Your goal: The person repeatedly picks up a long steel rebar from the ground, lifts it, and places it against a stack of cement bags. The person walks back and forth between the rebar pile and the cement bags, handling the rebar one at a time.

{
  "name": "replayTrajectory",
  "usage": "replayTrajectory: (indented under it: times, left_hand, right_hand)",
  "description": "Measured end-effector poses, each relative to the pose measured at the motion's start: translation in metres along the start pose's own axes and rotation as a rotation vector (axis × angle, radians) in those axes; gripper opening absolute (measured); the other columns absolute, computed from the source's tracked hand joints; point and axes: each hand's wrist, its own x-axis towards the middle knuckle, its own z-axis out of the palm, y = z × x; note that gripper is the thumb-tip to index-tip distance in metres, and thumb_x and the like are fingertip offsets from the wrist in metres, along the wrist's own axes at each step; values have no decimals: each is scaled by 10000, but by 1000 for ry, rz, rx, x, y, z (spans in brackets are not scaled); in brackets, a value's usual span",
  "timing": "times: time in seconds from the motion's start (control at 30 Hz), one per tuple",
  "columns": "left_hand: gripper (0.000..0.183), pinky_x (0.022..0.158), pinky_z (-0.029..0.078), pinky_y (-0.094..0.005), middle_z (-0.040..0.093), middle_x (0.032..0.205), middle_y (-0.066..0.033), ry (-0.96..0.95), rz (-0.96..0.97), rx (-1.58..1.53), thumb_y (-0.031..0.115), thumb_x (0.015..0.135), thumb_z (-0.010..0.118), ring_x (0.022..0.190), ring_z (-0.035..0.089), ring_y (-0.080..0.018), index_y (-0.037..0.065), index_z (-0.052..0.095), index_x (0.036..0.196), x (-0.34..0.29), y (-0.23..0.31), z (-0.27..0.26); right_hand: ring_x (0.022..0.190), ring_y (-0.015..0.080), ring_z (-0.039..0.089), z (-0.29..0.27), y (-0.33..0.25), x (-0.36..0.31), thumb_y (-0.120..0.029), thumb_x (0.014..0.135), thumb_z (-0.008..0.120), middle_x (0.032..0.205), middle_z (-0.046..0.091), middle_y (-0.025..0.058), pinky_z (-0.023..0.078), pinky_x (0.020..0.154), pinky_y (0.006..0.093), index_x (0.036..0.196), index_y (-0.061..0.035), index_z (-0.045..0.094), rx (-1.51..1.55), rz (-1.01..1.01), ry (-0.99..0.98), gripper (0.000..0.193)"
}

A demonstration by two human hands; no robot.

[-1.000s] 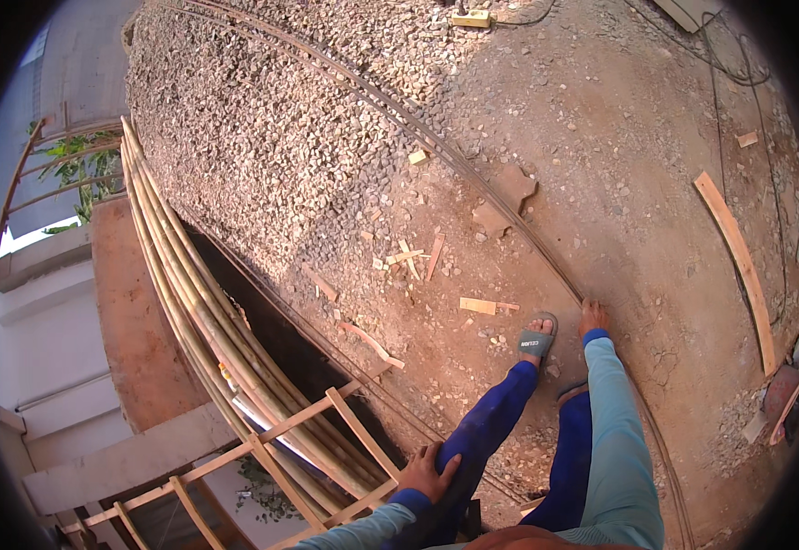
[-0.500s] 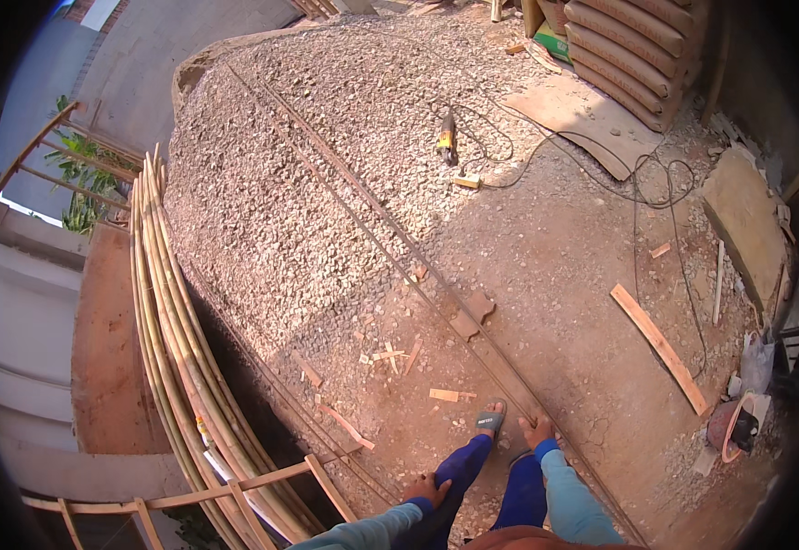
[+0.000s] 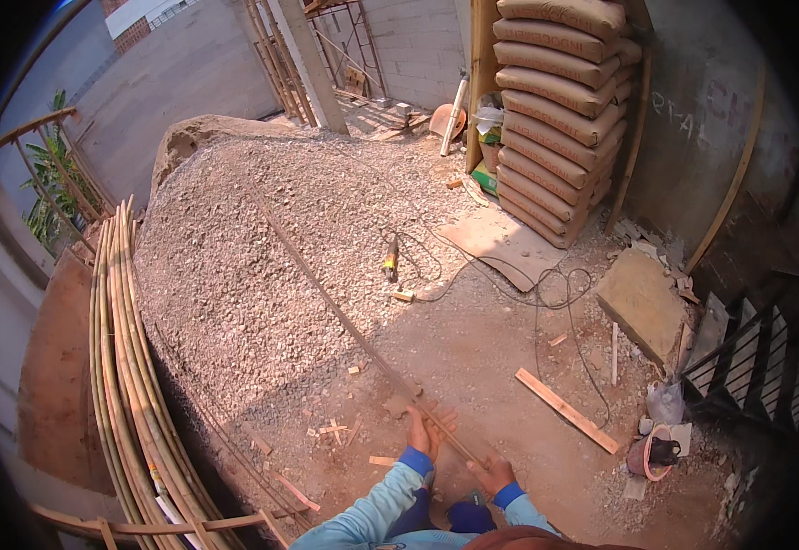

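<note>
A long, thin metal rod (image 3: 340,316) slants from the gravel pile towards my body; whether it is one rod or two held together, I cannot tell. Near its close end, my right hand (image 3: 494,477) is closed around it. A little further along, my left hand (image 3: 425,433) has its fingers spread, with the rod crossing the palm between thumb and fingers. Both wrists show blue cuffs on light blue sleeves. My feet are mostly hidden below the arms.
Bamboo poles (image 3: 124,339) lie along the left. A power tool (image 3: 391,259) with a trailing cable (image 3: 509,266) rests on gravel. Brown sacks (image 3: 555,110) are stacked at the back right. A wooden plank (image 3: 566,410), a bucket (image 3: 649,456) and a metal grille (image 3: 757,367) are on the right.
My left hand has left my knee and come to the rod. Two rods lay apart before; now they look like a single line. My view has tilted up, showing more of the back.
</note>
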Motion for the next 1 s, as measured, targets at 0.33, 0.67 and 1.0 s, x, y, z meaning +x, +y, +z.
replayTrajectory:
  times: [0.33,0.67,1.0]
  left_hand:
    - [312,474,304,-247,379,673,6,103,143,-162,406,966,484,539,347,-103,105,447,896,-26,42,124]
    - [276,488,293,-236,335,668,24,-194,234,-184,323,966,522,551,340,-89,148,383,804,-36,66,246]
    - [179,559,322,-247,367,729,6,-518,233,-164,246,980,494,612,367,-95,112,392,918,8,47,362]
  right_hand:
    - [634,187,607,-89,-62,-37,-281,835,689,697,628,119,481,594,321,931,-17,553,37,-239,25,312]
    - [715,302,647,-257,-24,-125,-414,715,782,745,646,174,501,640,378,1006,-38,620,-308,-202,138,503]
    - [739,361,596,-307,105,-147,-210,653,808,737,611,196,454,676,428,779,13,620,-362,282,818,318]
